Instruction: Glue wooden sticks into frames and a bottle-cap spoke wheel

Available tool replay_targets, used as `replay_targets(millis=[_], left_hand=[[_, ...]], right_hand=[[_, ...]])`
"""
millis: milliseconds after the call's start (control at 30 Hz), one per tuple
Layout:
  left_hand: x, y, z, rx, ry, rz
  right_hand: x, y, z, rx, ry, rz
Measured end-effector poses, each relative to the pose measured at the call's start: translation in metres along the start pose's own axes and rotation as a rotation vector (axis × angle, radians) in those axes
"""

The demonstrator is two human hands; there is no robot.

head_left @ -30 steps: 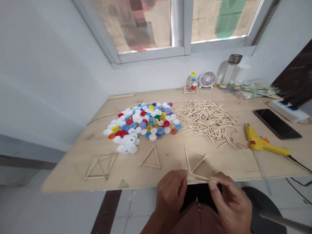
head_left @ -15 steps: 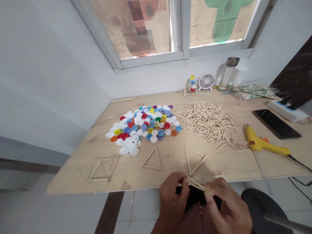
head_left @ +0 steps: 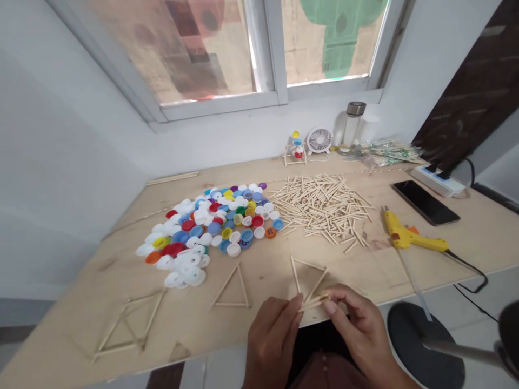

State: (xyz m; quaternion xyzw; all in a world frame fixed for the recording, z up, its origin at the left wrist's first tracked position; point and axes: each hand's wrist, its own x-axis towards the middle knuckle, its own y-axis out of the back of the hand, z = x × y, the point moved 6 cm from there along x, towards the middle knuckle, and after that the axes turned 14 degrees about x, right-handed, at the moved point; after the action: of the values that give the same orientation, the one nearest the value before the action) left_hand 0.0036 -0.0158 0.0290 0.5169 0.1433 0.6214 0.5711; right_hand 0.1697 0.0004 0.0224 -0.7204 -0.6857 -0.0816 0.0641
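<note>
At the table's front edge, my left hand and my right hand pinch opposite ends of a pair of short wooden sticks. The sticks lie close together and nearly level; whether they are joined is hidden by my fingers. Just beyond them a stick triangle rests on the table, its near corner partly covered by the held sticks. Another flat triangle lies to the left of it. Farther left stands a triangular stick frame with several sides.
Coloured bottle caps and loose sticks are heaped mid-table. To the right are a yellow glue gun, a phone and a power strip. Along the wall stand a small fan, a bottle and a cap-and-stick model.
Both hands have moved up to the table edge, toward the right-hand triangle. The held sticks have turned from slanting to nearly level. The camera view has shifted to the right.
</note>
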Motion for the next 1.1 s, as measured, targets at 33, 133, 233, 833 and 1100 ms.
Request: replay_targets(millis=[33, 133, 233, 833, 1100], left_hand=[[0.001, 0.001, -0.004, 0.024, 0.018, 0.002], [0.003, 0.003, -0.016, 0.102, 0.064, 0.032], [0.006, 0.001, -0.023, 0.151, 0.092, 0.044], [0.01, -0.011, -0.009, -0.443, 0.444, -0.464], [0.012, -0.011, -0.016, -0.341, 0.402, -0.46]], right_hand=[[0.004, 0.004, 0.001, -0.022, -0.01, -0.035], [0.017, 0.02, 0.004, -0.156, 0.006, -0.088], [0.029, 0.03, 0.005, -0.349, 0.089, -0.117], [0.033, -0.003, -0.019, -0.284, 0.266, -0.345], [0.034, 0.04, -0.023, -0.471, 0.316, -0.253]])
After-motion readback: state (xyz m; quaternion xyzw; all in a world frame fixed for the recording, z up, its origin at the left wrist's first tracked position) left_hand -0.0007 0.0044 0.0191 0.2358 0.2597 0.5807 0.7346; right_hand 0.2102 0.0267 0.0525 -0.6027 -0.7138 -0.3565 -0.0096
